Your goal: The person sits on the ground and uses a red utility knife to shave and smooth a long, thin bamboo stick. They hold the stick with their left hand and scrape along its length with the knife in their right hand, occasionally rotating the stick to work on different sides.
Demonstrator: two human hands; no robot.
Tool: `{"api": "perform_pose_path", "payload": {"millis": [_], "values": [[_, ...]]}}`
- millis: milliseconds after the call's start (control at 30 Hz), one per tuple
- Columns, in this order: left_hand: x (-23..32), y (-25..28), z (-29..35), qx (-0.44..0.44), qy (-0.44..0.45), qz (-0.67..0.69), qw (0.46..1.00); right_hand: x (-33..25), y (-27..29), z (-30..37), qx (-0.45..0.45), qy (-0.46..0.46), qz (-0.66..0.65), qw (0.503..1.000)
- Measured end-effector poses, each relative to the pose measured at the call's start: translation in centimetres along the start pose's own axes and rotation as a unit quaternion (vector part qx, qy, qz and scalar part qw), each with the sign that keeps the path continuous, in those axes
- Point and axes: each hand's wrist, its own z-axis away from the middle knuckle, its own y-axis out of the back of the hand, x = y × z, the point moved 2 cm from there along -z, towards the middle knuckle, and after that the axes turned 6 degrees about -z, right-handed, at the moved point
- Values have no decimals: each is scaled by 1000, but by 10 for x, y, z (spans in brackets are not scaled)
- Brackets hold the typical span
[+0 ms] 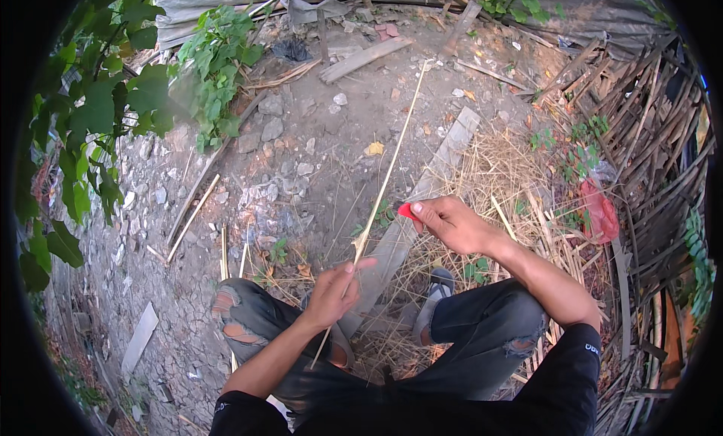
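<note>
My left hand (331, 294) is closed around a long, thin, pale strip of cane or bamboo (398, 151), its index finger pointing to the right. The strip runs from near my left thigh up to the far ground, with a frayed, peeled patch just above the hand. To the right and apart from the strip, my right hand (450, 224) pinches a small red object (409, 211) between thumb and fingers. Only the red end sticks out, so its kind is hidden. Below the hands a grey wooden plank (444, 153) slants across the ground between my feet.
Straw-like shavings (497, 172) cover the ground at right, beside a red plastic bag (599, 211) and a big pile of sticks (648, 127). Stones (272, 129) and loose boards (367, 59) lie farther off. Leafy vines (98, 108) hang at the upper left.
</note>
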Motion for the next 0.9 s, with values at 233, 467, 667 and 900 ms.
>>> {"api": "perform_pose_path", "payload": {"millis": [233, 467, 667, 900], "values": [[1, -3, 0, 54, -15, -125, 991, -3, 2, 1, 21, 59, 15, 998], [6, -6, 1, 57, -2, -184, 981, -8, -2, 1, 13, 59, 68, 996], [2, -9, 0, 41, 14, -80, 996, -26, -21, 3, -72, 32, 111, 991], [1, -11, -3, 23, 23, -23, 999, -23, -36, -3, -134, 8, 164, 977]]}}
